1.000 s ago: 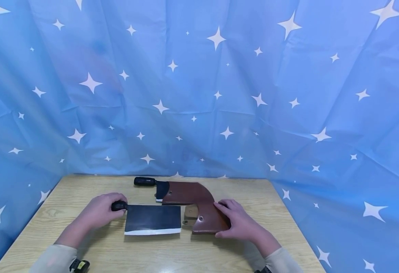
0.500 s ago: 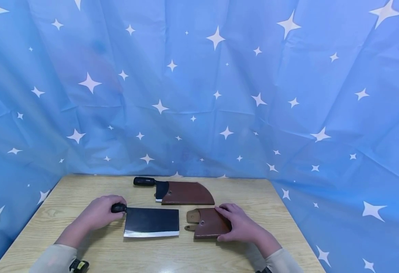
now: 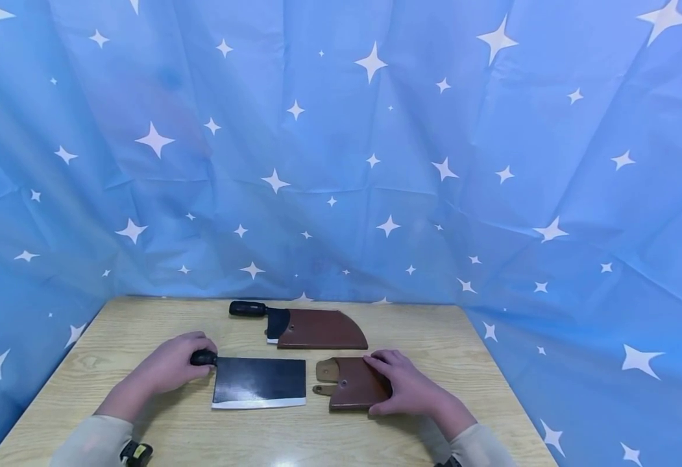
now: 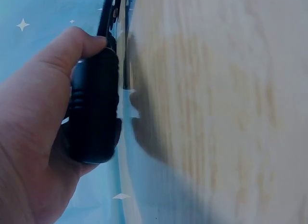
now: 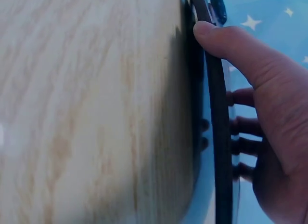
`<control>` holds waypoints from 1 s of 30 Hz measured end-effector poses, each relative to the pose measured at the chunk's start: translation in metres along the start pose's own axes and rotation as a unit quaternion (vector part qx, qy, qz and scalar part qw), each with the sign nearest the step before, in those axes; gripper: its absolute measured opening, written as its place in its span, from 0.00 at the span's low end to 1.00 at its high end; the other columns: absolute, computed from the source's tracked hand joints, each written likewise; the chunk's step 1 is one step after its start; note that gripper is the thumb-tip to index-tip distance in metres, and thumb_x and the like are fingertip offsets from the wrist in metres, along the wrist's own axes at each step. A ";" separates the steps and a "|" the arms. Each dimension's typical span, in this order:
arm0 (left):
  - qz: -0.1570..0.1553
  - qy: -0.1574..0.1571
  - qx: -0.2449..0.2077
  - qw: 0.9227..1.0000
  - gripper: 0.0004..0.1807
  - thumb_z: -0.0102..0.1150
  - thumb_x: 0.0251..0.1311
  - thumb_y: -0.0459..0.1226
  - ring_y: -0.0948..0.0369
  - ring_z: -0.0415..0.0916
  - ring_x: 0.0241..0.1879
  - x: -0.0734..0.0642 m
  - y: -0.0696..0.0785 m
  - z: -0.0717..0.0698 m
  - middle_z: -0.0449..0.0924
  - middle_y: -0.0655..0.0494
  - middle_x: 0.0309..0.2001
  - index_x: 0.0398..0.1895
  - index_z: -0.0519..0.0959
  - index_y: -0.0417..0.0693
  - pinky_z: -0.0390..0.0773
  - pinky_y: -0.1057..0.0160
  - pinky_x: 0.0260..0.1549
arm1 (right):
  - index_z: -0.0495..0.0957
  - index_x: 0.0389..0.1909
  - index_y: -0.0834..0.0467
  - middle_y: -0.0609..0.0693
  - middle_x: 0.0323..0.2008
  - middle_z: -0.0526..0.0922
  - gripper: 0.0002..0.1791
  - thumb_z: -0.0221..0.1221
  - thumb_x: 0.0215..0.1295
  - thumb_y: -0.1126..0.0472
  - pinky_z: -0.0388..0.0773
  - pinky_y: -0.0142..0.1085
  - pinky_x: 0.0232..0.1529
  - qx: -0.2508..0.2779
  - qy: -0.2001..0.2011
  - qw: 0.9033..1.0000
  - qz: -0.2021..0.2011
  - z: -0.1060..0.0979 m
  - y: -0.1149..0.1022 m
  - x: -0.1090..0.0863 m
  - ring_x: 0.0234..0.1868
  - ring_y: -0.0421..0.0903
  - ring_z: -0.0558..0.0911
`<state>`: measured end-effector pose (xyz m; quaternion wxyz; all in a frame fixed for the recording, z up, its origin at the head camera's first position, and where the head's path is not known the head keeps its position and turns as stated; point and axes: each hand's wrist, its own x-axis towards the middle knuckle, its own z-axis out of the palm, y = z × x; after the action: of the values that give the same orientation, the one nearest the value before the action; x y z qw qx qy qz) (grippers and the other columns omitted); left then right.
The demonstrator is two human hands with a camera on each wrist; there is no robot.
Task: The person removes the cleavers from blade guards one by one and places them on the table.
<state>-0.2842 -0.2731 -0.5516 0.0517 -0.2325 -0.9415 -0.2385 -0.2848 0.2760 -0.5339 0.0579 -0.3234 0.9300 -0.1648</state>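
My left hand [image 3: 177, 363] grips the black handle of a cleaver [image 3: 259, 381], whose dark, broad blade points right with its bright edge toward me. The handle [image 4: 94, 108] fills the palm in the left wrist view, with the thumb near the blade end. My right hand [image 3: 406, 387] holds a brown leather knife sheath [image 3: 355, 384] by its right end, thumb on the near edge [image 5: 219, 98] and fingers on the far side. The sheath's mouth, with a tan inner flap and a small snap strap, faces the blade tip across a narrow gap.
Behind lies a second cleaver in a brown sheath [image 3: 323, 329], its black handle [image 3: 247, 309] pointing left. Everything is on a light wooden table [image 3: 282, 434]. A blue curtain with white stars [image 3: 341, 149] hangs behind and at both sides.
The sheath in my right hand has come toward me, opening a gap from the rear sheathed cleaver it overlapped in view. The held blade has shifted slightly toward me.
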 end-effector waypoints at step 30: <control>-0.046 -0.037 -0.059 0.996 0.16 0.82 0.58 0.38 0.58 0.81 0.48 0.004 0.001 0.000 0.82 0.65 0.46 0.49 0.89 0.54 0.83 0.45 0.52 | 0.65 0.86 0.50 0.52 0.75 0.69 0.62 0.79 0.57 0.29 0.74 0.61 0.68 0.057 -0.039 0.997 0.029 -0.001 0.001 0.003 0.72 0.58 0.72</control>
<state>-0.2871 -0.2705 -0.5499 -0.0079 -0.1999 -0.9367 -0.2872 -0.2884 0.2751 -0.5331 0.1173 -0.2988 0.9249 -0.2035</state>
